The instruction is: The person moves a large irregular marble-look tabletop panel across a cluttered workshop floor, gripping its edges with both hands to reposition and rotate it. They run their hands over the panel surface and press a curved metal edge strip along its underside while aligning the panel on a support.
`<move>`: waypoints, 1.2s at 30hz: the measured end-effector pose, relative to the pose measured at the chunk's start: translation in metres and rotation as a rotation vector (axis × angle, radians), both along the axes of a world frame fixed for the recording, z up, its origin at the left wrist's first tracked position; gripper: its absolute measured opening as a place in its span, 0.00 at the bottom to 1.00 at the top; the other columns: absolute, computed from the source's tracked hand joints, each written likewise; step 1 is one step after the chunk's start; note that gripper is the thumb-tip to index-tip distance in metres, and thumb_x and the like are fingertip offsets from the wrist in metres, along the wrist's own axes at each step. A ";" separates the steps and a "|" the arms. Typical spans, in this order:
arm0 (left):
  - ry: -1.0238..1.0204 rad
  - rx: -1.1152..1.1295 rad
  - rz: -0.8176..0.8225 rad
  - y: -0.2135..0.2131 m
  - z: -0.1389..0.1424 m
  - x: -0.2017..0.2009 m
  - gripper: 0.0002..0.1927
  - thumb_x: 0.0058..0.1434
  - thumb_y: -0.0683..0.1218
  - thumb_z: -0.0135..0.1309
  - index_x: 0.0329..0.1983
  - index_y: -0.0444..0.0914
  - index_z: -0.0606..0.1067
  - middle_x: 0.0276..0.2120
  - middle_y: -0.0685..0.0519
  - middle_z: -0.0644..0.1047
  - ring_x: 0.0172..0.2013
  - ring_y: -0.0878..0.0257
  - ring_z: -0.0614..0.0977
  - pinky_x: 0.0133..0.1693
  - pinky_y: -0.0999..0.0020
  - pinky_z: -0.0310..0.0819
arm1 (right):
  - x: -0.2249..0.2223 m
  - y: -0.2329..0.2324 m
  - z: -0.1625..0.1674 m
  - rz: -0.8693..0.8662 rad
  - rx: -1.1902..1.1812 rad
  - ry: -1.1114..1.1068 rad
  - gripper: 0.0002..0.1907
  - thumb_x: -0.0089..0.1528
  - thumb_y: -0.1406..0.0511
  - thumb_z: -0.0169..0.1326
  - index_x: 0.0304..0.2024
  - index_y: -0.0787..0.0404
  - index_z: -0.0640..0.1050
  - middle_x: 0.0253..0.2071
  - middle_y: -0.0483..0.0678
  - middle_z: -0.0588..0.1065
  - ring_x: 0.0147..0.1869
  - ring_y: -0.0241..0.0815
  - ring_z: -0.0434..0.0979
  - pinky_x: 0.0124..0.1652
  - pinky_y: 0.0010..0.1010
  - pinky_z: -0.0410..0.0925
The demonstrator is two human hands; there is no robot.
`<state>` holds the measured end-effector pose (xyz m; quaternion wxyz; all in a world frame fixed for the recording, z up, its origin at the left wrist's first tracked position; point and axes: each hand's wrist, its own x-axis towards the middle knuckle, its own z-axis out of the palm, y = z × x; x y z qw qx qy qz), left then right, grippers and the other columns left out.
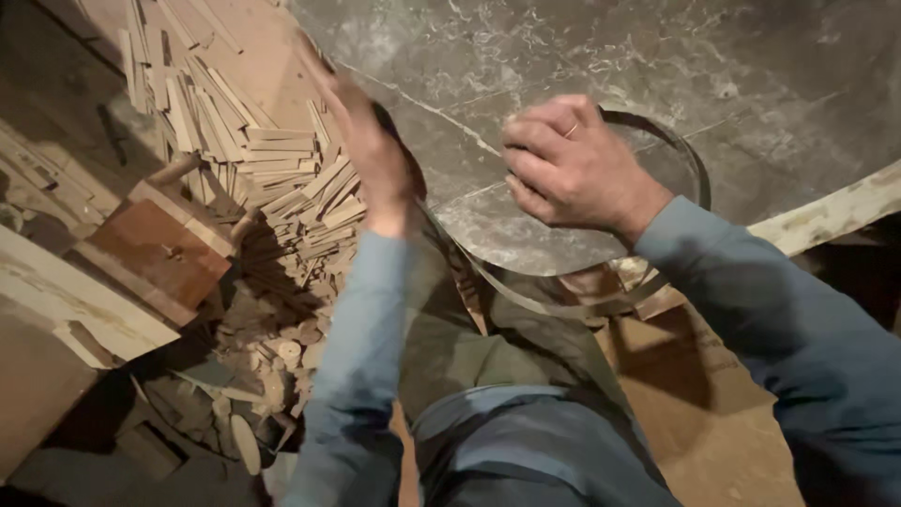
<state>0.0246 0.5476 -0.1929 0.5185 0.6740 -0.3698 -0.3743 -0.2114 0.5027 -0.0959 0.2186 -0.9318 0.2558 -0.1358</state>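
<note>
Both hands (474,160) partly hiding metal hoop (601,300)

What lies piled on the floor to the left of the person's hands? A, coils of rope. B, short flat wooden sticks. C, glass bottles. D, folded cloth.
B: a heap of short flat wooden sticks lies left of the left hand, while the right hand rests on the grey stone slab by a thin metal hoop.

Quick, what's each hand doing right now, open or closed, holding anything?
Left hand: blurred, at the edge of the stone slab; grip cannot be told.
Right hand: fingers curled, closed on the metal band.
</note>
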 end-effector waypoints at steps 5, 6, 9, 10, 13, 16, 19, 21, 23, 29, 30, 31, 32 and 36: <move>0.316 0.002 0.094 0.045 0.024 -0.039 0.39 0.80 0.65 0.25 0.83 0.35 0.43 0.82 0.45 0.46 0.81 0.52 0.49 0.81 0.57 0.40 | -0.001 0.004 -0.001 -0.026 -0.032 0.011 0.12 0.61 0.64 0.64 0.46 0.61 0.79 0.54 0.47 0.74 0.64 0.46 0.71 0.62 0.43 0.62; 0.393 -0.008 0.112 0.051 0.024 -0.042 0.39 0.80 0.65 0.25 0.83 0.35 0.44 0.81 0.45 0.47 0.80 0.52 0.52 0.80 0.57 0.44 | -0.001 0.005 -0.001 -0.018 -0.044 0.020 0.13 0.62 0.64 0.64 0.46 0.61 0.79 0.55 0.47 0.74 0.64 0.46 0.71 0.62 0.43 0.62; 0.436 0.023 0.085 0.064 0.021 -0.048 0.38 0.81 0.66 0.26 0.81 0.34 0.50 0.74 0.44 0.58 0.75 0.52 0.61 0.77 0.56 0.53 | -0.002 0.007 -0.002 -0.029 -0.038 0.042 0.13 0.61 0.64 0.64 0.46 0.61 0.79 0.55 0.48 0.74 0.64 0.47 0.71 0.62 0.43 0.63; 0.424 0.012 0.094 0.068 0.019 -0.050 0.38 0.81 0.65 0.27 0.81 0.35 0.50 0.75 0.46 0.57 0.75 0.53 0.61 0.77 0.57 0.52 | -0.002 0.008 -0.003 -0.026 -0.045 0.033 0.13 0.61 0.64 0.63 0.46 0.61 0.79 0.54 0.48 0.74 0.64 0.47 0.71 0.61 0.43 0.63; 0.498 -0.006 0.116 0.080 0.015 -0.056 0.36 0.81 0.64 0.29 0.79 0.35 0.52 0.75 0.49 0.59 0.73 0.56 0.62 0.75 0.59 0.53 | -0.003 0.010 -0.006 -0.019 -0.066 0.011 0.13 0.61 0.64 0.63 0.46 0.62 0.78 0.54 0.48 0.73 0.65 0.48 0.72 0.62 0.44 0.63; 0.761 0.021 0.198 0.093 0.010 -0.062 0.34 0.81 0.63 0.28 0.79 0.36 0.55 0.71 0.50 0.64 0.69 0.57 0.66 0.73 0.60 0.58 | -0.004 0.013 -0.010 -0.039 -0.030 0.027 0.13 0.64 0.63 0.64 0.48 0.61 0.78 0.56 0.48 0.73 0.65 0.48 0.71 0.64 0.44 0.63; 0.966 0.003 0.337 0.100 0.004 -0.070 0.33 0.79 0.62 0.31 0.78 0.37 0.56 0.69 0.51 0.65 0.67 0.58 0.67 0.70 0.59 0.58 | -0.005 0.013 -0.012 -0.020 -0.039 0.027 0.14 0.60 0.64 0.63 0.47 0.61 0.78 0.55 0.48 0.73 0.65 0.48 0.71 0.62 0.44 0.63; 1.111 0.015 0.412 0.105 0.004 -0.079 0.35 0.78 0.65 0.33 0.76 0.37 0.58 0.68 0.50 0.66 0.65 0.56 0.68 0.68 0.57 0.60 | -0.004 0.012 -0.012 -0.024 -0.050 0.033 0.14 0.61 0.64 0.64 0.47 0.61 0.78 0.56 0.47 0.73 0.65 0.47 0.71 0.62 0.44 0.64; 1.203 0.071 0.541 0.108 0.004 -0.086 0.35 0.74 0.66 0.35 0.74 0.39 0.60 0.67 0.50 0.67 0.64 0.55 0.69 0.66 0.56 0.62 | -0.004 0.010 -0.011 -0.018 -0.059 0.031 0.14 0.61 0.64 0.64 0.48 0.61 0.78 0.56 0.47 0.72 0.65 0.47 0.71 0.62 0.44 0.64; 1.323 0.169 0.751 0.111 0.006 -0.093 0.36 0.69 0.67 0.41 0.70 0.39 0.65 0.64 0.50 0.70 0.62 0.53 0.71 0.63 0.55 0.65 | -0.002 0.009 -0.012 -0.009 -0.065 0.035 0.15 0.61 0.65 0.63 0.48 0.61 0.77 0.56 0.49 0.72 0.65 0.49 0.70 0.61 0.44 0.64; 1.369 0.152 0.743 0.111 0.007 -0.093 0.35 0.68 0.67 0.41 0.69 0.40 0.65 0.64 0.51 0.70 0.62 0.53 0.72 0.63 0.54 0.65 | -0.002 0.009 -0.013 -0.008 -0.061 0.035 0.15 0.60 0.65 0.63 0.48 0.62 0.77 0.56 0.49 0.72 0.65 0.49 0.70 0.62 0.44 0.64; 1.376 0.161 0.758 0.111 0.007 -0.094 0.36 0.68 0.67 0.41 0.69 0.39 0.66 0.63 0.50 0.71 0.61 0.52 0.72 0.62 0.53 0.65 | -0.002 0.009 -0.013 -0.003 -0.047 0.035 0.16 0.60 0.64 0.63 0.48 0.62 0.77 0.56 0.48 0.72 0.65 0.49 0.70 0.62 0.44 0.65; 1.379 0.165 0.775 0.111 0.008 -0.095 0.36 0.68 0.67 0.41 0.68 0.38 0.66 0.62 0.48 0.71 0.60 0.51 0.72 0.61 0.53 0.65 | -0.002 0.009 -0.014 0.002 -0.046 0.036 0.16 0.60 0.64 0.63 0.48 0.62 0.77 0.56 0.48 0.72 0.65 0.49 0.70 0.61 0.44 0.65; 1.399 0.329 0.892 0.110 0.008 -0.103 0.33 0.67 0.66 0.41 0.66 0.40 0.67 0.60 0.47 0.72 0.57 0.49 0.73 0.59 0.52 0.67 | -0.002 0.009 -0.013 0.001 -0.051 0.040 0.17 0.60 0.64 0.64 0.49 0.62 0.77 0.55 0.49 0.72 0.64 0.50 0.70 0.60 0.45 0.65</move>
